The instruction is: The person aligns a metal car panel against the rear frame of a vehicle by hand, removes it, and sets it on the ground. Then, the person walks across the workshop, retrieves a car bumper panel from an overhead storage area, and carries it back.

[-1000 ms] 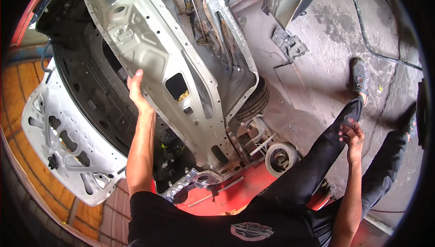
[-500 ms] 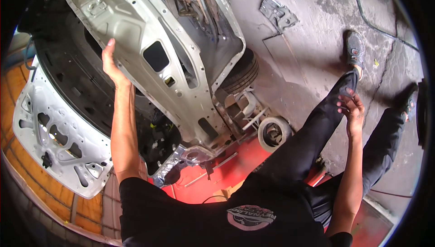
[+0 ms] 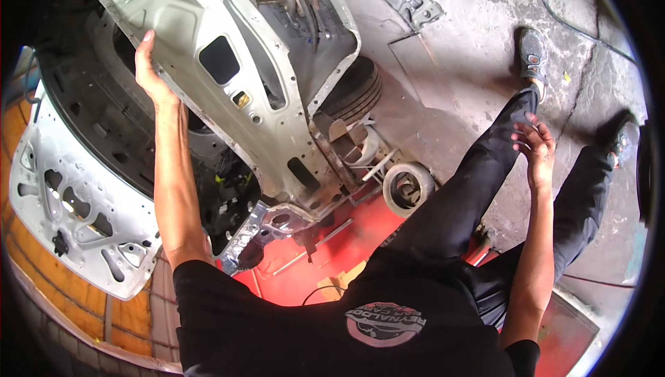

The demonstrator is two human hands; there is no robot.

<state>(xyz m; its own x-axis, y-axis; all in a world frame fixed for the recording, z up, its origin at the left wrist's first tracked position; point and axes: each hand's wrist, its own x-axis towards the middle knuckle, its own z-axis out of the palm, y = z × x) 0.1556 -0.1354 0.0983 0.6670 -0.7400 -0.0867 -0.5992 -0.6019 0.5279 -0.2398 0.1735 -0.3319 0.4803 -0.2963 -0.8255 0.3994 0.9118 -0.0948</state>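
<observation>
The left hand (image 3: 153, 84) is at the left edge of a big pale metal car panel (image 3: 264, 159). Its thumb points up along the edge, but its other fingers are hard to see, so I cannot tell how tight the hold is. The panel lies in the middle left, sloping from far left to near right, and it has lots of holes. The right hand (image 3: 535, 146) is on the right, over the black trousers (image 3: 467, 193). Its fingers are a bit bent and loosely spread, with nothing in them.

A white metal panel (image 3: 84, 256) with holes is on the near left. A black tire (image 3: 355, 93) sits just right of the pale panel, with a round ring part (image 3: 392, 200) nearer. On the far floor (image 3: 478, 38) lies a gray metal piece (image 3: 413, 4).
</observation>
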